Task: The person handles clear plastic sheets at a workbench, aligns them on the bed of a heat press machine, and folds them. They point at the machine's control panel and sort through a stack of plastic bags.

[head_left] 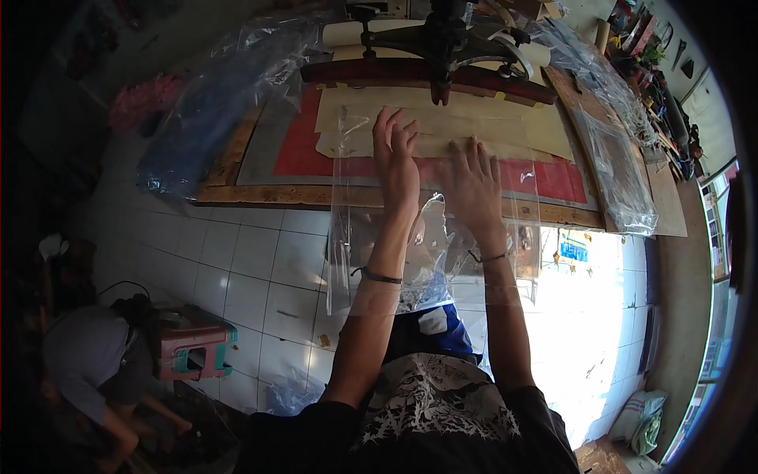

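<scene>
White floor tiles (292,253) show beyond the wood-edged worktop (264,195), whose red sheet (304,150) lies beneath both hands. Clear plastic sheet (436,249) spans between and around the open, loosely bent left hand (399,170) and the flat, finger-spread right hand (476,182), which seems under it, though glare obscures this.

A clear sheet (433,245), cream paper (549,130), red mat (300,150) and white-patterned black shirt (434,403) show.
</scene>
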Available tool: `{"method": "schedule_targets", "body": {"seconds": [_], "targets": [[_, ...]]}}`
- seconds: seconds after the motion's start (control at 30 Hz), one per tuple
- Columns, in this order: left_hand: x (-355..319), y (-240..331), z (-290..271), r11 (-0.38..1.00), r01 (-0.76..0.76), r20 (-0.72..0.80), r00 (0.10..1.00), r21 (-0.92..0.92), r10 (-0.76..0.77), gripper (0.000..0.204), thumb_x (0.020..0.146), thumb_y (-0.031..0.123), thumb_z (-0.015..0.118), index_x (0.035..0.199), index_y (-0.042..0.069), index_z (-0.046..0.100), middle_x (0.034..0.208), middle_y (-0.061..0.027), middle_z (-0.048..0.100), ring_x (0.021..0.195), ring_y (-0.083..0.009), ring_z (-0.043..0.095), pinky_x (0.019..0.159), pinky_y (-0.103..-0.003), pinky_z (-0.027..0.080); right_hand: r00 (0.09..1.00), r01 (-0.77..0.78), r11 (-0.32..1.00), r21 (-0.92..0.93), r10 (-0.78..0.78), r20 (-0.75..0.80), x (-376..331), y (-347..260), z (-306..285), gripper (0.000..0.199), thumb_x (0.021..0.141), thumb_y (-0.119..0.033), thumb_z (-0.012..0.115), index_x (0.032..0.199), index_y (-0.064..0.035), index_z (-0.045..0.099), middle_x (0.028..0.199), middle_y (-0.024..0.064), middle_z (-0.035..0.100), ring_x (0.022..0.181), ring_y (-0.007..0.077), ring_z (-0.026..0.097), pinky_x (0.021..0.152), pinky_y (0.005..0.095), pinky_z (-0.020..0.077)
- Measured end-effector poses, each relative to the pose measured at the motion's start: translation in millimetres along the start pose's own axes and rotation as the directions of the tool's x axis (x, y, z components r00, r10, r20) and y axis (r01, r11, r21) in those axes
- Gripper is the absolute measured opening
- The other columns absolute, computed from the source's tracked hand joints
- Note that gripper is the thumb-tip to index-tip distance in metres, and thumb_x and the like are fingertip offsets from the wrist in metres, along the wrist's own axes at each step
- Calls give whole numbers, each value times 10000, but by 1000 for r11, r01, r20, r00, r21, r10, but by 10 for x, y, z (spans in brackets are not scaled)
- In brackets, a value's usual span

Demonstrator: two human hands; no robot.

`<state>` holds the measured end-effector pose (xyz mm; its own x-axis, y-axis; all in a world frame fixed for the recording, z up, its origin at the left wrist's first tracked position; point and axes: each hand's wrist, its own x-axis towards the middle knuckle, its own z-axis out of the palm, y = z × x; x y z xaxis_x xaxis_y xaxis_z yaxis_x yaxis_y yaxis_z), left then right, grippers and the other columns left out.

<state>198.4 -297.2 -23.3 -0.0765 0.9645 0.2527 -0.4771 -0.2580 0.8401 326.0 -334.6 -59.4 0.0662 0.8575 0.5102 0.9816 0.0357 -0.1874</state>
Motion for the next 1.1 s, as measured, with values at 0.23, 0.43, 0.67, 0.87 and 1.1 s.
{"method": "schedule_targets", "body": {"seconds": [0.23, 0.43, 0.67, 0.87, 1.1], "targets": [[80, 76, -23, 983, -56, -93, 995, -174, 40, 490, 1057, 245, 380, 1455, -12, 254, 1371, -193, 434, 1272, -291, 488, 1134, -399, 375, 1000, -16, 1000, 14, 16, 18, -7, 14, -8, 544, 968, -410, 467, 1372, -47, 499, 1465, 274, 399, 1387, 392, 355, 1153, 531, 210], [84, -26, 120, 916, 13, -15, 1000, -402, -21, 447, 1048, 183, 392, 1418, -47, 292, 1367, -214, 431, 1280, -302, 482, 1147, -397, 376, 1000, -17, 1000, 24, 17, 20, 11, -39, -13, 540, 968, -401, 465, 1369, -40, 498, 1463, 271, 401, 1383, 391, 360, 1150, 535, 213], [33, -84, 263, 956, 22, 11, 1000, -292, -19, 413, 1033, 144, 411, 1411, -4, 335, 1343, -189, 451, 1217, -287, 535, 1078, -390, 429, 1000, 5, 1000, 28, -5, 22, 3, -14, -32, 558, 960, -402, 469, 1374, -28, 486, 1463, 284, 393, 1387, 399, 350, 1152, 540, 202], [-29, -173, 262, 945, -20, -83, 997, -328, -8, 424, 1006, 134, 464, 1408, 55, 358, 1318, -182, 465, 1179, -304, 559, 1051, -402, 446, 999, -13, 1000, 17, 13, 50, -19, 20, 16, 571, 956, -409, 466, 1379, -25, 477, 1472, 289, 377, 1391, 401, 344, 1148, 545, 196], [34, -241, 515, 907, 54, -17, 998, -417, -67, 369, 998, 98, 446, 1337, -28, 374, 1269, -209, 505, 1161, -325, 568, 1056, -407, 462, 998, 45, 999, -29, -44, 37, -19, 53, -17, 638, 910, -409, 508, 1418, -30, 428, 1454, 287, 403, 1385, 412, 344, 1140, 566, 186]]}}
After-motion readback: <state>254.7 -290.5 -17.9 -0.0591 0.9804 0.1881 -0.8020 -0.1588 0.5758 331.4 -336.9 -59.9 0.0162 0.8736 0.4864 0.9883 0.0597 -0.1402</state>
